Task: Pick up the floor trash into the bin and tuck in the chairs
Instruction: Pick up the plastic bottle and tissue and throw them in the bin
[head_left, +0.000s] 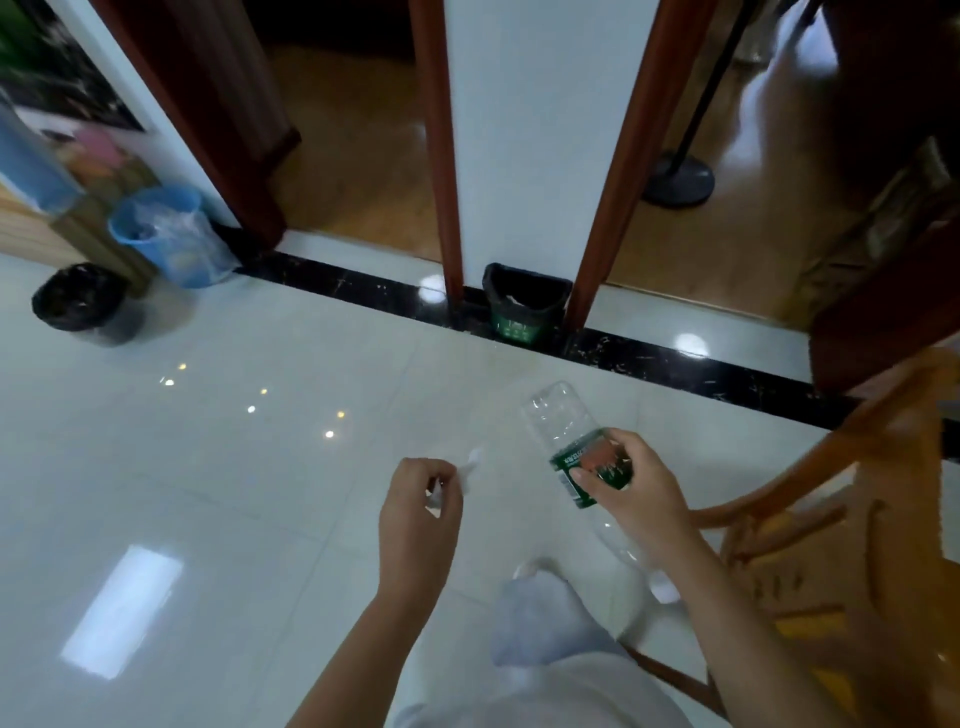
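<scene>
- Three bins in view: a small green bin with a black liner against the white wall panel between two doorways, a blue bin with a clear liner far left by the door frame, and a round black-lined bin just in front of and left of the blue one.
- One clear plastic bottle with a green and red label, and one scrap of white paper; both are off the floor, in the hands.
- One wooden chair on the right, its curved arm close beside the right forearm; a darker piece of wooden furniture stands behind it, blurred.
- Two red-brown door frame posts flank the green bin, one on each side, nearly touching it.
- A black marble strip runs across the glossy white tile floor under the green bin; the tiles between the hands and that bin are open.
- A black round stand base sits on the wooden floor through the right doorway.
- Right hand is wrapped around the bottle at its label, fingers closed over it, bottle base pointing up and away, neck end down by the wrist.
- Left hand is curled nearly closed, pinching the white paper scrap at the fingertips.
- A grey-clad knee shows below, between the two forearms.
</scene>
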